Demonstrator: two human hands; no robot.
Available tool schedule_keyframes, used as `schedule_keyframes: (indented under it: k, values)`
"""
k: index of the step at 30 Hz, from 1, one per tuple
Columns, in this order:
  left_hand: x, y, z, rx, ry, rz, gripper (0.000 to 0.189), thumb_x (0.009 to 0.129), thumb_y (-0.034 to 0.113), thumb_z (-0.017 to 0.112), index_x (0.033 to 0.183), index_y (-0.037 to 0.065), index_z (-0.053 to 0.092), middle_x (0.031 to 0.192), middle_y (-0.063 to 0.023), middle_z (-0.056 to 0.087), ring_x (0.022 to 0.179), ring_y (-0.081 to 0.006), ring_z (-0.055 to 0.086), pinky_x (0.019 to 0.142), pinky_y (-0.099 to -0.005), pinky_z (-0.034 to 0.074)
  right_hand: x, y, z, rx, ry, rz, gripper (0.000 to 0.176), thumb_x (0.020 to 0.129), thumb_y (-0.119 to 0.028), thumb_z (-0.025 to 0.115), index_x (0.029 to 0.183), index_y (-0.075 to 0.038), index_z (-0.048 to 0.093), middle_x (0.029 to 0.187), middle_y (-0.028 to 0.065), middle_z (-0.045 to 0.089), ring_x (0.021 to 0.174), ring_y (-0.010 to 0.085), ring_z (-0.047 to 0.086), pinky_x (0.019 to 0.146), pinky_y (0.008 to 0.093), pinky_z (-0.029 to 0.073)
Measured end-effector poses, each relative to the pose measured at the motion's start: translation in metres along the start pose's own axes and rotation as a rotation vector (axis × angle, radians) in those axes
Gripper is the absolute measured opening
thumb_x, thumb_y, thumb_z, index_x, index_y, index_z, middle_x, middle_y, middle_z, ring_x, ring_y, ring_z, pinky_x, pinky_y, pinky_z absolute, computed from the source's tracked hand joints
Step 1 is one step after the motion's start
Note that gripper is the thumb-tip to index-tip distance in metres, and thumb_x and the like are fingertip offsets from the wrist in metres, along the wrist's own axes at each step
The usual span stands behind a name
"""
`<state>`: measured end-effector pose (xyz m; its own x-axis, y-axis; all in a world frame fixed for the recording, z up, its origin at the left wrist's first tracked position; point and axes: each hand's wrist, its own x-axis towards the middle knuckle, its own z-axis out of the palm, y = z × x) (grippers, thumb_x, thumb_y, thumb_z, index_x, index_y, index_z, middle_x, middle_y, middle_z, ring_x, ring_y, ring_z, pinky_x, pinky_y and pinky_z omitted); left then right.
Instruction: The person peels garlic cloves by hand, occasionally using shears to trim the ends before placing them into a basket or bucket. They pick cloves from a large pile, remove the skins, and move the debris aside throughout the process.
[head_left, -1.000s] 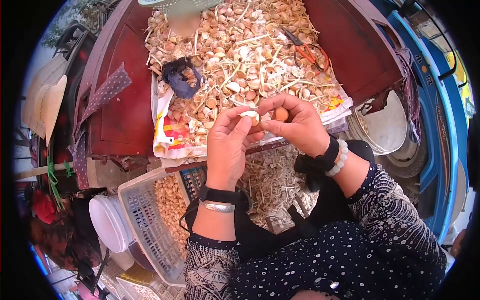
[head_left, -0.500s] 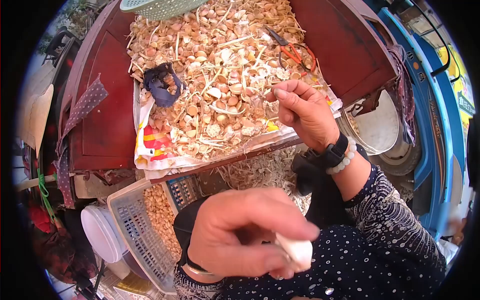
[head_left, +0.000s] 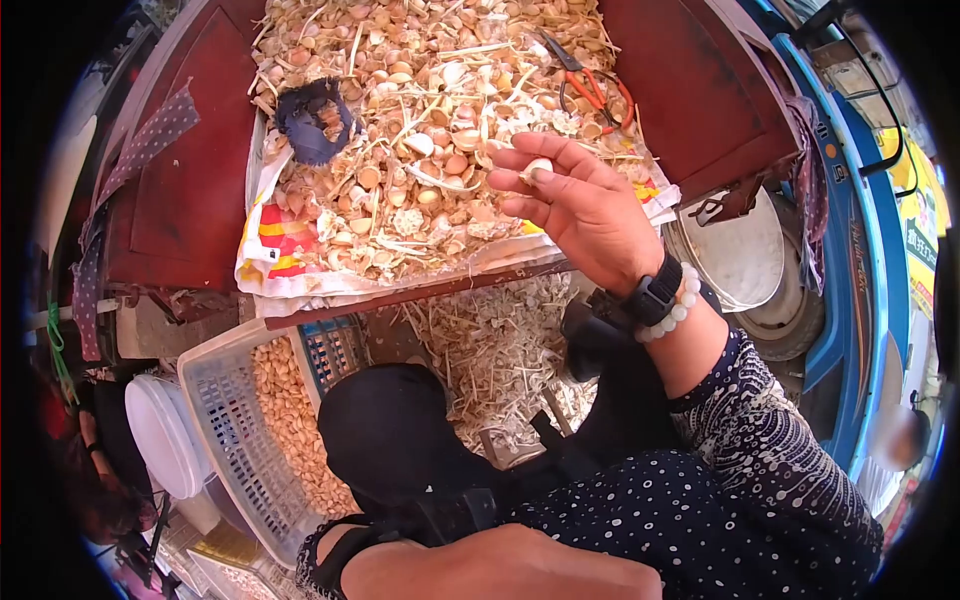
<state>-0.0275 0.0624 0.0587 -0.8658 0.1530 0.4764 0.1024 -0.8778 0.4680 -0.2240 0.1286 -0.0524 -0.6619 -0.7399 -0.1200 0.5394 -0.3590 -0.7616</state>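
My right hand (head_left: pixel 585 205) is raised palm-up over the near edge of a big pile of garlic cloves and skins (head_left: pixel 430 130). Its thumb and forefinger pinch a small pale garlic clove (head_left: pixel 536 168); the other fingers are spread. A black watch and a white bead bracelet sit on that wrist. My left hand (head_left: pixel 490 572) shows only as a wrist and back at the bottom edge, close to the camera; its fingers are hidden. The pile lies on a printed sack (head_left: pixel 280 245) on a dark red table (head_left: pixel 190 190).
Red-handled scissors (head_left: pixel 592 88) and a dark blue cloth (head_left: pixel 312 118) lie on the pile. Below the table stand a white slatted crate of peeled cloves (head_left: pixel 225 420), a white bucket (head_left: pixel 160 435), a heap of cut stems (head_left: pixel 500 350) and a metal basin (head_left: pixel 745 260). A black bag (head_left: pixel 390 430) rests on my lap.
My left hand has dropped from mid-frame, where it held a white piece of garlic, to the bottom edge. My right hand has turned palm-up with a clove at its fingertips.
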Motion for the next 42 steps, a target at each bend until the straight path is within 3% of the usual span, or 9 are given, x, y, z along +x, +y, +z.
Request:
schedule_keyframes:
  k: [3, 11, 14, 18, 29, 38, 39, 40, 42]
  values:
    - [-0.008, -0.002, 0.012, -0.013, 0.194, -0.060, 0.013, 0.077, -0.003, 0.065, 0.087, -0.011, 0.062, 0.080, -0.0181, 0.062, 0.068, -0.0230, 0.062, 0.058, -0.0268, 0.049, -0.004, 0.002, 0.007, -0.127, -0.083, -0.050, 0.047, 0.091, -0.004, 0.048, 0.132, 0.001, 0.027, 0.117, 0.0135, 0.051, 0.108, 0.0220, 0.054, 0.092, 0.0343, 0.047]
    - [-0.007, -0.013, 0.030, -0.056, 0.324, -0.019, 0.014, 0.077, -0.001, 0.068, 0.087, -0.010, 0.062, 0.080, -0.0188, 0.062, 0.066, -0.0215, 0.063, 0.056, -0.0252, 0.049, -0.008, 0.008, 0.005, -0.097, -0.291, -0.004, 0.053, 0.090, -0.007, 0.052, 0.136, -0.005, 0.026, 0.121, 0.0138, 0.051, 0.112, 0.0234, 0.052, 0.093, 0.0361, 0.045]
    - [-0.007, -0.024, 0.022, 0.006, 0.187, 0.135, 0.015, 0.077, -0.002, 0.067, 0.088, -0.011, 0.062, 0.080, -0.0184, 0.062, 0.066, -0.0202, 0.062, 0.057, -0.0247, 0.049, -0.010, 0.009, 0.007, -0.124, -0.325, -0.039, 0.054, 0.090, -0.007, 0.053, 0.136, -0.005, 0.026, 0.120, 0.0136, 0.051, 0.112, 0.0234, 0.052, 0.091, 0.0359, 0.045]
    - [-0.012, -0.025, 0.024, -0.005, 0.157, 0.081, 0.015, 0.078, -0.002, 0.067, 0.088, -0.011, 0.061, 0.081, -0.0184, 0.062, 0.067, -0.0197, 0.062, 0.057, -0.0246, 0.049, -0.011, 0.010, 0.006, -0.171, -0.344, -0.013, 0.057, 0.090, -0.005, 0.051, 0.139, -0.005, 0.023, 0.124, 0.0135, 0.049, 0.116, 0.0246, 0.050, 0.097, 0.0399, 0.041]
    - [-0.007, -0.020, 0.041, 0.044, 0.276, 0.045, 0.015, 0.078, -0.002, 0.066, 0.088, -0.011, 0.060, 0.079, -0.0187, 0.062, 0.067, -0.0196, 0.062, 0.058, -0.0244, 0.049, -0.021, 0.012, 0.015, -0.473, -0.453, -0.179, 0.062, 0.090, -0.004, 0.051, 0.142, -0.009, 0.017, 0.123, 0.0132, 0.050, 0.116, 0.0210, 0.049, 0.096, 0.0347, 0.041]
    - [-0.010, -0.033, 0.035, -0.017, 0.260, 0.269, 0.024, 0.078, -0.006, 0.063, 0.098, -0.015, 0.053, 0.086, -0.0227, 0.058, 0.062, -0.0182, 0.058, 0.054, -0.0225, 0.047, -0.021, 0.003, 0.011, 0.211, -0.356, 0.165, 0.048, 0.091, -0.010, 0.051, 0.134, -0.002, 0.032, 0.121, 0.0187, 0.051, 0.114, 0.0274, 0.052, 0.094, 0.0398, 0.045]
    - [-0.019, -0.024, 0.021, 0.003, 0.140, 0.103, 0.032, 0.079, -0.005, 0.063, 0.106, -0.015, 0.047, 0.092, -0.0236, 0.055, 0.060, -0.0170, 0.057, 0.055, -0.0209, 0.046, -0.021, 0.001, 0.010, 0.273, -0.330, 0.211, 0.044, 0.091, -0.012, 0.050, 0.131, -0.001, 0.036, 0.119, 0.0188, 0.053, 0.112, 0.0272, 0.053, 0.093, 0.0396, 0.046]
    - [-0.027, -0.017, 0.020, 0.150, 0.229, 0.003, 0.030, 0.083, -0.001, 0.059, 0.109, -0.010, 0.048, 0.091, -0.0238, 0.056, 0.066, -0.0186, 0.058, 0.059, -0.0223, 0.047, -0.021, -0.001, 0.007, 0.275, -0.334, 0.207, 0.044, 0.091, -0.012, 0.050, 0.131, -0.001, 0.036, 0.119, 0.0188, 0.053, 0.112, 0.0272, 0.053, 0.093, 0.0396, 0.046]
    - [-0.034, -0.001, 0.036, 0.314, 0.625, -0.188, 0.020, 0.083, 0.000, 0.058, 0.098, -0.013, 0.054, 0.086, -0.0254, 0.057, 0.057, -0.0209, 0.062, 0.049, -0.0243, 0.051, -0.019, 0.001, 0.003, 0.309, -0.386, 0.291, 0.038, 0.092, -0.014, 0.050, 0.126, 0.000, 0.043, 0.114, 0.0174, 0.057, 0.107, 0.0255, 0.057, 0.090, 0.0387, 0.047]
